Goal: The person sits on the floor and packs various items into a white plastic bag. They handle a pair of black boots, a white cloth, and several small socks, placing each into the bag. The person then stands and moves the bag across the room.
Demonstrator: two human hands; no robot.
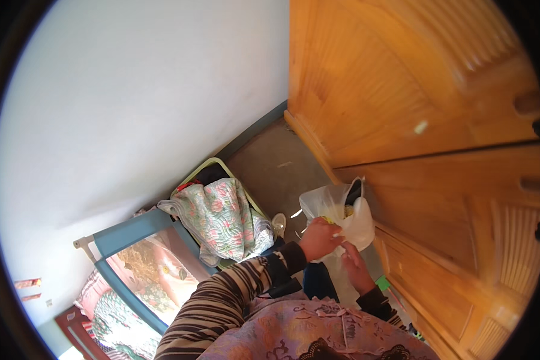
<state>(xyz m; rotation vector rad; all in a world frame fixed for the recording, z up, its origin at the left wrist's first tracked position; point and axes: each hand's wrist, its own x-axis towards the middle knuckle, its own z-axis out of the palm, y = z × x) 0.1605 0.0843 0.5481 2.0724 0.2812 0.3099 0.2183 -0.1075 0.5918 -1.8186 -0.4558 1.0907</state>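
Observation:
A thin, translucent white plastic bag (363, 225) hangs open in front of me, close to the wooden wardrobe. Inside it I make out something dark and something yellow, both too covered to name. My left hand (320, 239) is closed on the near edge of the bag, its fingers bent. Just beside it, my right hand (355, 268) has its fingertips at the same edge and appears to pinch the plastic. The two hands nearly meet, and part of the grip is hidden.
The wooden wardrobe (414, 103) rises on the right. A green laundry basket (254, 203) with a floral quilted cloth (218, 211) stands by the white wall (139, 90). A blue-framed mesh bed rail (130, 229) borders a bed at lower left. My shoe (279, 223) is on the floor (270, 153).

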